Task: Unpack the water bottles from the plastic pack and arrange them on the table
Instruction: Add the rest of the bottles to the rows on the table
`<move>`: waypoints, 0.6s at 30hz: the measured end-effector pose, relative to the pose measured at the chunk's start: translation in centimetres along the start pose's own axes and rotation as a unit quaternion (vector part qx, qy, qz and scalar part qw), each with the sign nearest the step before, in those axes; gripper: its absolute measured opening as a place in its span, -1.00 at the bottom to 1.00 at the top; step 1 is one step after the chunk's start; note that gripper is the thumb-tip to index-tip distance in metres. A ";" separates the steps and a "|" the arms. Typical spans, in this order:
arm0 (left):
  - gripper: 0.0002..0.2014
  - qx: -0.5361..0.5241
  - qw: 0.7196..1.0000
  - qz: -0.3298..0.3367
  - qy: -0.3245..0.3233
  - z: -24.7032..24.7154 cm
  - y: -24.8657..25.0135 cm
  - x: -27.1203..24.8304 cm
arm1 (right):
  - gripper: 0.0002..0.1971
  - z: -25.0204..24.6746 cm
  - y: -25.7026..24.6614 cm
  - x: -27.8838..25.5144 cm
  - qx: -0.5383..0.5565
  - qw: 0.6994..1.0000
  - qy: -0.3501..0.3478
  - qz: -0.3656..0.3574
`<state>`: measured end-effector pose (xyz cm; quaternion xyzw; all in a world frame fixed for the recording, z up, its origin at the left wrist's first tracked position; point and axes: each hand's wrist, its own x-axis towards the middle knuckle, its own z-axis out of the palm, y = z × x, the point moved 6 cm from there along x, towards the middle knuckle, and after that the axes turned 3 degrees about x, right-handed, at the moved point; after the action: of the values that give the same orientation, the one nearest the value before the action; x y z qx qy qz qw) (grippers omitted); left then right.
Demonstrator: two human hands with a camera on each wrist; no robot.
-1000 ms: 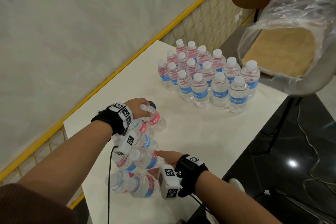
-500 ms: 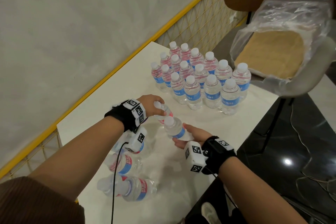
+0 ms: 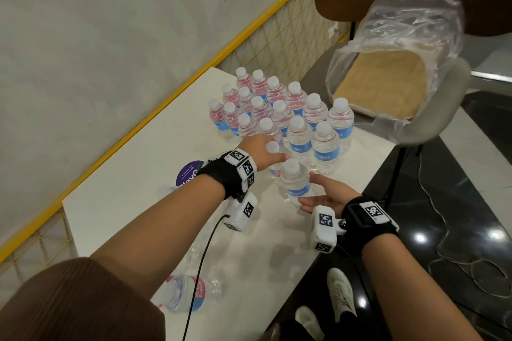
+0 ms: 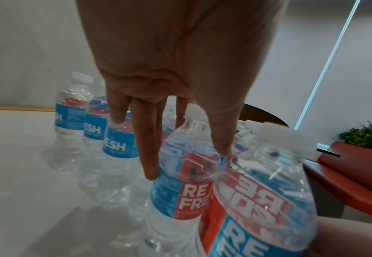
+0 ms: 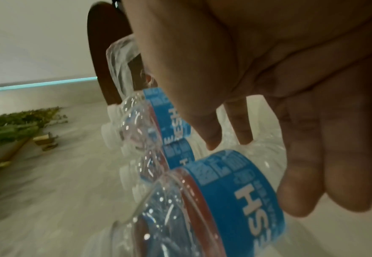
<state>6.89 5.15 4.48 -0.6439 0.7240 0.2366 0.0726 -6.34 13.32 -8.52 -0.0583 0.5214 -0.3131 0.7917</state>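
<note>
Now set each clear plastic water bottle (image 3: 295, 181) upright against the standing bottle block (image 3: 279, 112), your left hand (image 3: 259, 151) gripping one, your right hand (image 3: 327, 195) loosely cupping another.

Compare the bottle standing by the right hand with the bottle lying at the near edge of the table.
The bottle by the right hand stands upright, cap up; the bottle at the near edge lies on its side. The first stands just in front of the standing group, next to the right hand; the second lies apart by the left sleeve, touched by neither hand. Both are clear, white-capped, with blue and red labels.
</note>
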 end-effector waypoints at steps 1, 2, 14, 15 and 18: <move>-0.62 -0.014 1.000 -0.004 0.005 0.1 0.2 0.1 | -0.59 -0.5 0.0 0.0 0.009 1.000 0.001 0.002; -0.58 -0.026 1.000 -0.006 0.009 0.2 0.4 0.1 | -0.59 -0.9 0.0 -0.2 0.015 1.000 -0.002 0.005; -0.37 -0.153 0.988 -0.013 -0.026 3.2 -0.5 0.9 | -0.47 -2.2 -1.2 -0.5 -0.177 0.972 0.010 -0.157; -0.33 -0.172 0.985 -0.013 -0.021 3.5 -0.6 1.0 | -0.43 -2.0 -1.3 -0.6 -0.211 0.960 0.017 -0.183; -0.26 -0.220 0.975 -0.032 0.011 4.1 -1.2 1.2 | -0.21 -1.3 -1.2 -0.9 -0.265 0.922 0.051 -0.279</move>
<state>7.00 5.77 0.11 -0.6693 0.6342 0.3806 -0.0714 -8.21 13.10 -7.90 -0.3933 0.5875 -0.3738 0.6003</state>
